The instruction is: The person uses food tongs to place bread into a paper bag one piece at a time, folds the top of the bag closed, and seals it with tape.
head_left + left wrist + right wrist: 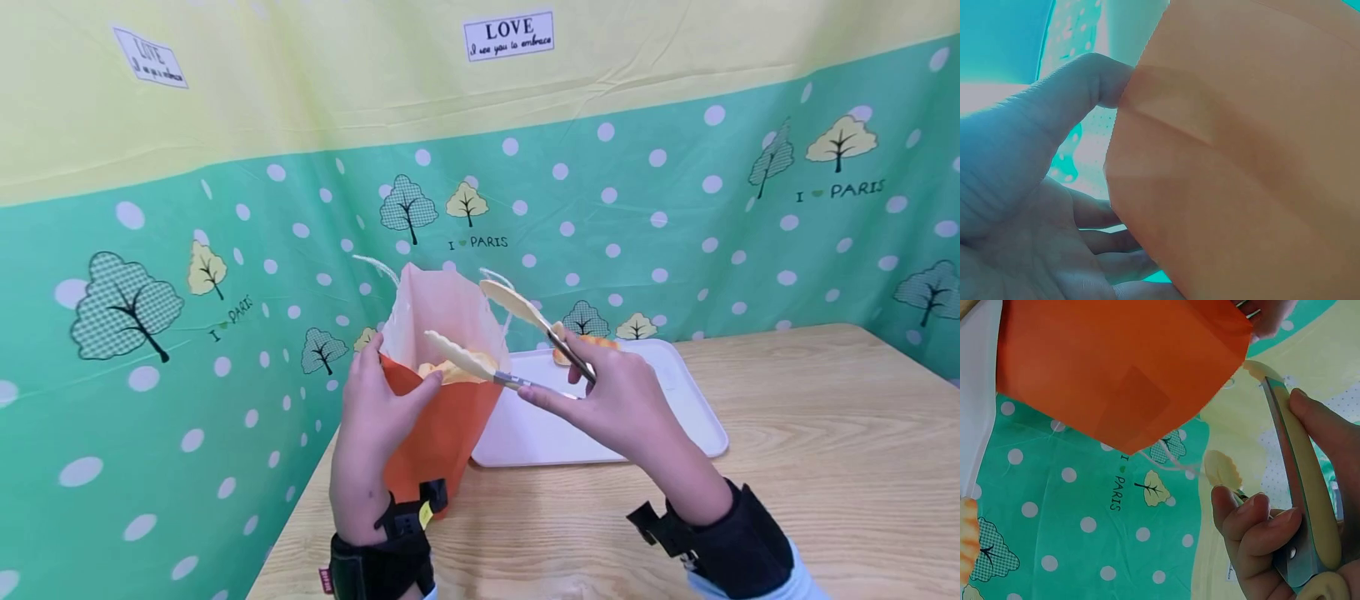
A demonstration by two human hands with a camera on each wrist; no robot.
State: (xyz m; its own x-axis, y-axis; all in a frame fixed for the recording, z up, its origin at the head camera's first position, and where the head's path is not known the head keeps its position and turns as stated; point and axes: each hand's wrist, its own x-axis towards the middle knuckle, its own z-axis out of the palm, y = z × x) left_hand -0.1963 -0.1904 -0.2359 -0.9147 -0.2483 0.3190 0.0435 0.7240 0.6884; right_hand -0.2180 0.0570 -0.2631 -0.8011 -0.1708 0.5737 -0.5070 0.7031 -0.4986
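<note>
An orange paper bag [442, 442] with a pale inside and white cord handles stands on the table, its mouth spread open. My left hand [378, 417] holds the bag by its rim, the thumb hooked over the edge in the left wrist view. A piece of bread [457, 369], partly hidden, shows inside the bag's mouth. Over the mouth, my right hand [615, 392] grips a pair of food tongs [1297, 469] with cream tips and metal arms. The tips stand apart with nothing between them, one across the bag's opening.
Behind the right hand lies a white tray [690, 400] with an orange-striped piece of bread [597, 342] at its far edge, partly covered by the hand. Both are on a wooden table [825, 433]. A patterned green and yellow cloth [645, 183] hangs behind and at the left.
</note>
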